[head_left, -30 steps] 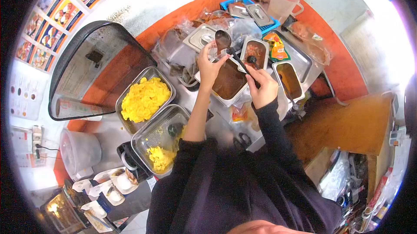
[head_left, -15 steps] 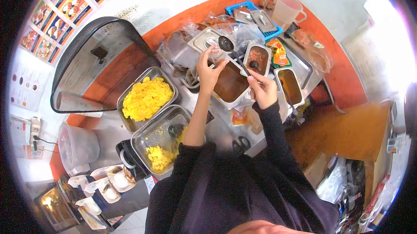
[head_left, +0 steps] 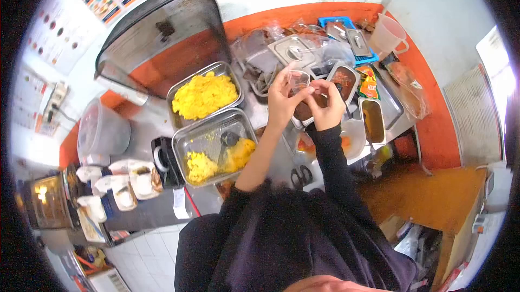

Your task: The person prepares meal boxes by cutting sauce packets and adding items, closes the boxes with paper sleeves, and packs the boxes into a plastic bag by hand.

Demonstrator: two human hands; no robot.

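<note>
My left hand point(head_left: 283, 102) grips a small clear plastic cup point(head_left: 299, 79) between thumb and fingers. My right hand point(head_left: 328, 109) meets it from the right, its thumb and fingertips pinched at the cup's edge. Beneath both hands lies a steel pan of brown sauce point(head_left: 304, 112), partly covered by them. To its right is a pan of red chopped sauce point(head_left: 343, 77) with a dark spoon in it. A pan of yellowish-brown liquid point(head_left: 372, 121) stands farther right, a utensil handle leaning out. The ladle seen earlier is out of my right hand.
Left are a tray of scrambled egg point(head_left: 206, 96) and another egg tray point(head_left: 181, 140) with a dark utensil. Scissors point(head_left: 301, 175) lie near the front edge. Steel lids point(head_left: 295, 51), plastic bags, a yellow-green packet point(head_left: 368, 82) and a jug point(head_left: 388, 34) stand behind.
The ladle has left my right hand, which now pinches at the small cup. Both hands have come together. The view has shifted, moving the scene rightward and down.
</note>
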